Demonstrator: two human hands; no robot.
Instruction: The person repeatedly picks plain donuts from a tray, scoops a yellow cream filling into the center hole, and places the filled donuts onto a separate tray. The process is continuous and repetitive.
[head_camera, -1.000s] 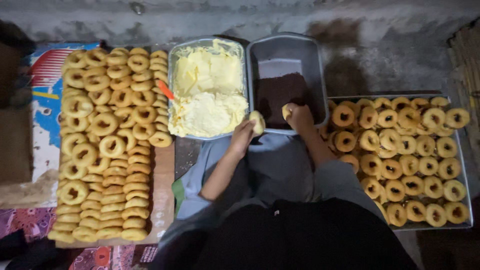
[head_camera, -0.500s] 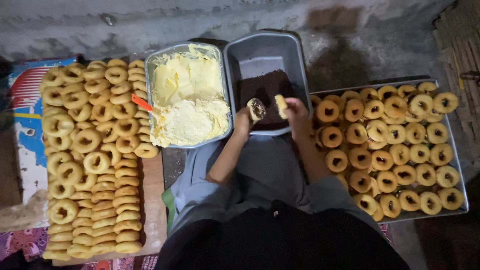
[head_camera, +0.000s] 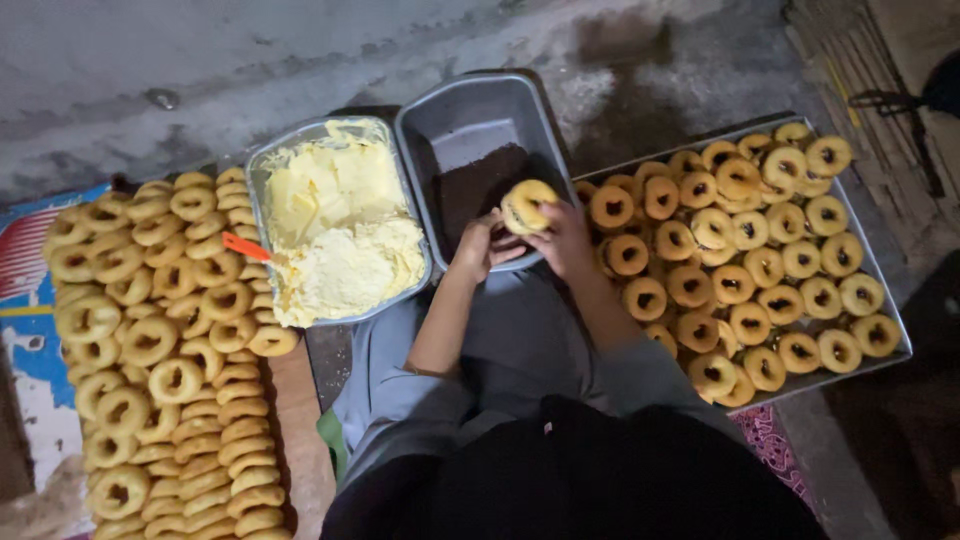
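Observation:
Both my hands hold one golden ring doughnut (head_camera: 526, 204) over the near edge of a grey metal pan (head_camera: 470, 110) that has dark brown crumbs (head_camera: 478, 186) in it. My left hand (head_camera: 477, 245) is at the doughnut's left side and my right hand (head_camera: 560, 236) grips its right side. To the left of that pan stands a metal tray of pale yellow cream (head_camera: 335, 235) with an orange-handled tool (head_camera: 245, 246) stuck in its left edge.
A big pile of plain ring doughnuts (head_camera: 150, 340) lies on a board at the left. At the right, a metal tray (head_camera: 893, 340) holds several rows of filled doughnuts (head_camera: 760, 250). Grey concrete floor lies beyond. My lap is below the pans.
The two doughnut halves held apart a second ago are now together as one doughnut over the crumb pan. The view has shifted left and slightly down.

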